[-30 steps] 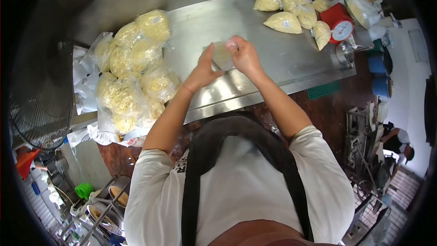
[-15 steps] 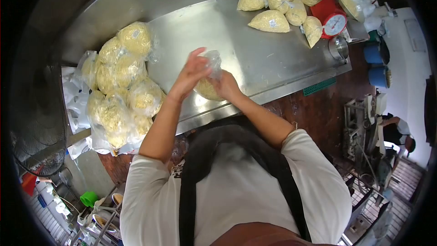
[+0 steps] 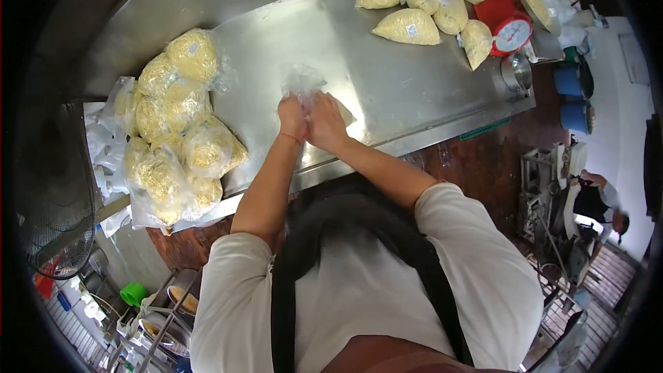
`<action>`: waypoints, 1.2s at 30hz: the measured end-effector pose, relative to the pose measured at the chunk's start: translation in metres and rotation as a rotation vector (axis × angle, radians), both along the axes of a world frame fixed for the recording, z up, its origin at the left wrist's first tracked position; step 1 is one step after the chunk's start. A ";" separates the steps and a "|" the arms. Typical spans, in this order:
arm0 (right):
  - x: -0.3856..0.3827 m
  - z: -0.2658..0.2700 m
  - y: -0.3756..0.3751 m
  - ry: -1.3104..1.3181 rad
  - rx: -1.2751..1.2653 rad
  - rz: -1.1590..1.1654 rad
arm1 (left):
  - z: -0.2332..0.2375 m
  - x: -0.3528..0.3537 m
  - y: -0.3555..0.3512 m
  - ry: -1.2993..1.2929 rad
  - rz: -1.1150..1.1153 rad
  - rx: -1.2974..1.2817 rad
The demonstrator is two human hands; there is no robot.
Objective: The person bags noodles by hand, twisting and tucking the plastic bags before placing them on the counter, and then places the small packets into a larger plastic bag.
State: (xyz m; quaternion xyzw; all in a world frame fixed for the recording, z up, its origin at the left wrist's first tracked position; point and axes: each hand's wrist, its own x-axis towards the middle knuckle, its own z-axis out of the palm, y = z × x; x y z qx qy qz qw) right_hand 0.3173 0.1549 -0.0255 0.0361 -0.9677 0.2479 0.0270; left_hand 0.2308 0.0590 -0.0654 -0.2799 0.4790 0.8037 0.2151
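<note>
A clear plastic bag (image 3: 302, 78) is gathered between my two hands over the steel table, near its front edge. My left hand (image 3: 293, 118) is closed in a fist around the gathered plastic. Pressed up beside it, my right hand (image 3: 327, 123) grips the same bag with its fingers curled. The loose top of the bag fans out beyond my knuckles. Only a little of the bag's pale yellow filling shows past my right hand; the rest is hidden.
Filled bags of yellow shreds (image 3: 186, 103) are piled at the table's left end. Several more bags (image 3: 406, 26) lie at the back right, beside a red dial scale (image 3: 504, 24) and a metal bowl (image 3: 516, 71). A person (image 3: 599, 197) works far right.
My left hand has gone from spread fingers to a fist on the bag. Both hands have come together, and the bag's top now points away from me.
</note>
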 end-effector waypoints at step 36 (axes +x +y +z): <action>-0.025 0.044 0.004 -0.129 -0.840 -0.260 | 0.077 0.039 -0.050 1.050 -0.826 -0.905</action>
